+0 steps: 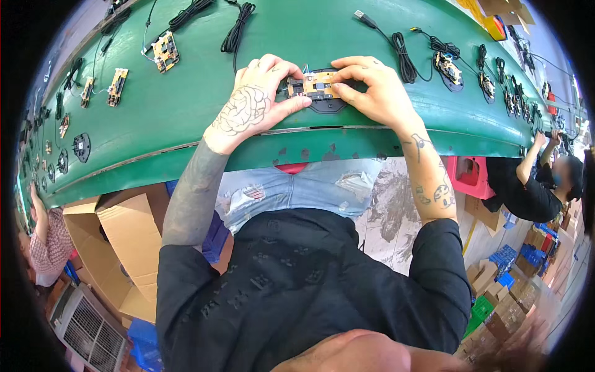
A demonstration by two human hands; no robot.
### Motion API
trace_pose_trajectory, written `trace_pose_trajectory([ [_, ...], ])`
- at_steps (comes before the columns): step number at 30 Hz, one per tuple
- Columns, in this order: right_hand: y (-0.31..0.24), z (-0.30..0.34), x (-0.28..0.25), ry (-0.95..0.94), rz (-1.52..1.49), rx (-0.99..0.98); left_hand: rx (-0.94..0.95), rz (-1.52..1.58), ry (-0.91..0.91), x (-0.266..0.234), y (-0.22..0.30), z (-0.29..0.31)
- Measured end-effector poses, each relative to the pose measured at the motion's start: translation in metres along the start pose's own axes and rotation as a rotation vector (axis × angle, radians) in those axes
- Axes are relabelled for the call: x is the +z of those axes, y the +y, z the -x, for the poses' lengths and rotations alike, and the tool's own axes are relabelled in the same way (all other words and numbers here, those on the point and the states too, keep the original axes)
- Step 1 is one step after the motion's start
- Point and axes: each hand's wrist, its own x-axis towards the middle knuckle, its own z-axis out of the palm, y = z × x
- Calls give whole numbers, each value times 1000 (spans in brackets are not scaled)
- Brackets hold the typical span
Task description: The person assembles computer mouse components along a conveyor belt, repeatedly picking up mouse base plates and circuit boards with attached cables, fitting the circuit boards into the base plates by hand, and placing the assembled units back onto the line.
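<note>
A yellow-brown circuit board [318,85] lies over a black mouse base [328,106] at the front edge of the green bench. My left hand [266,93] grips the board's left end between thumb and fingers. At its other end my right hand [370,87] pinches the board, thumb and forefinger bent. The base shows in front of the board and a little behind it. A coiled black cable [238,31] runs down toward my left hand; where it ends is hidden there.
The green bench [186,99] carries more circuit boards [166,52] with cables on the left. Another mouse base with a board [448,69] and a coiled cable [404,59] lie to the right. A cardboard box [127,242] stands below left. Other people sit at both ends.
</note>
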Motion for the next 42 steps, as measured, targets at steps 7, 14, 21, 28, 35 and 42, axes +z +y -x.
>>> trace_pose_trajectory([
  [7,-4,-4,-2,-33,119,-31,38,5,62,5,4,4],
  [14,2,0,8,40,15,-24,38,35,66,-1,6,6],
  [21,4,4,9,88,-66,-3,133,-197,95,-19,-15,22],
  [28,9,9,11,94,-121,2,136,-206,180,-1,-1,22],
  [35,9,12,9,96,-111,9,68,-225,114,0,7,15],
  [42,6,10,3,101,-130,-19,8,-190,18,-7,10,7],
])
